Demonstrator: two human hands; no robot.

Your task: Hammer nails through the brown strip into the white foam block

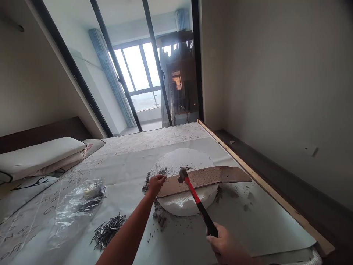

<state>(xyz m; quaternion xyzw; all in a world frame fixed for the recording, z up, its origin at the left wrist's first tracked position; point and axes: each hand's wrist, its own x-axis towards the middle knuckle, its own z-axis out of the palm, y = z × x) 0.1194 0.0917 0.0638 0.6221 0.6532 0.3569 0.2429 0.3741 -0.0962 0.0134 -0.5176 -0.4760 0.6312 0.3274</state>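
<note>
My right hand (224, 241) is wrapped round the black grip of a claw hammer (196, 197) with a red and black handle. The hammer's metal head is over a brown cardboard strip (204, 178) dotted with small holes. My left hand (156, 185) is closed in a pinch at the strip's left end; what its fingertips hold is too small to make out. Under the strip lies a round white foam-like slab (190, 204), with grey crumbs (161, 219) round its edge. A heap of nails (109, 230) is beside my left forearm.
A clear plastic bag (79, 202) with more nails lies at the left. The pale sheet (132, 158) covers a mattress, with a wooden rail (248, 167) along its right side. Pillows (41, 154) lie at the far left. Glass sliding doors (132, 66) stand beyond.
</note>
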